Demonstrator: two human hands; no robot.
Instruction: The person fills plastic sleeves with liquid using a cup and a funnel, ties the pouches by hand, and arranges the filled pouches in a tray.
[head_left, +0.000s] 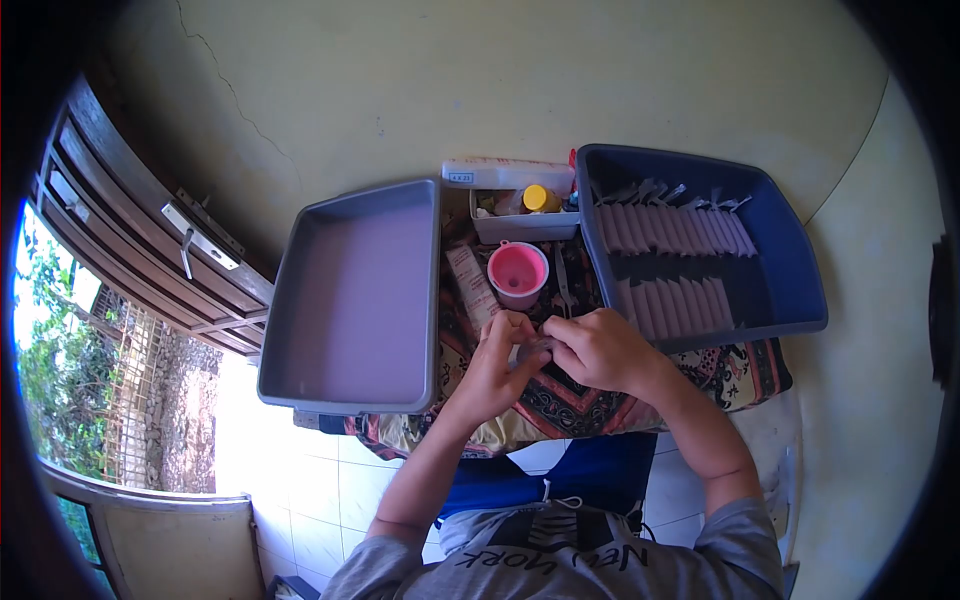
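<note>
My left hand (503, 365) and my right hand (594, 352) meet over the patterned cloth, fingers pinched together. Between them is a small piece of clear plastic (533, 349), partly hidden by the fingers. Just beyond the hands stands a white cup with a pink funnel (519, 270) in its top. A printed paper strip or box (472, 284) lies left of the cup, and a scissors-like tool (563, 278) lies to its right.
At the left, a grey tub (433, 300) holds pale purple liquid. A blue-grey tub (790, 290) at the right contains two rows of filled purple tubes (675, 230). Behind the cup, a small bin (525, 228) holds a yellow-lidded jar (540, 198) beside a long white box (510, 173).
</note>
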